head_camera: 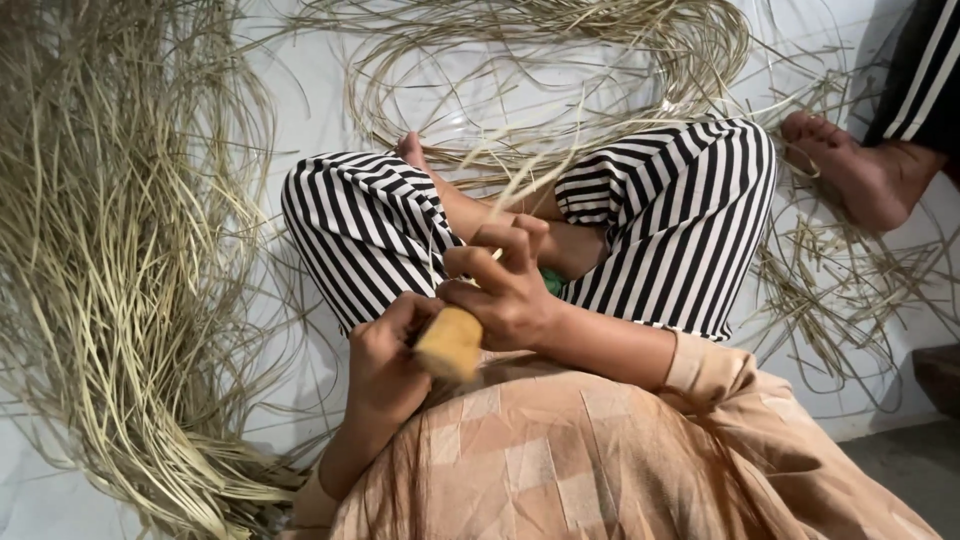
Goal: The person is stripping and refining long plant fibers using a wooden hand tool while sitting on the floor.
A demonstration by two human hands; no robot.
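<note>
Soft even daylight, faint shadows; near wooden handle blurred, moving strips smeared.

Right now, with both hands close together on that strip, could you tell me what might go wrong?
1. The left hand grips a wooden handle right beside the right hand; whatever it carries is hidden, so a slip could perhaps hurt the fingers.
2. The thin cane strip pinched in the right hand bends upward and might snap or whip back.
3. Loose strips on the floor lie around the legs and near another person's bare foot, so they may tangle or trip someone.
</note>
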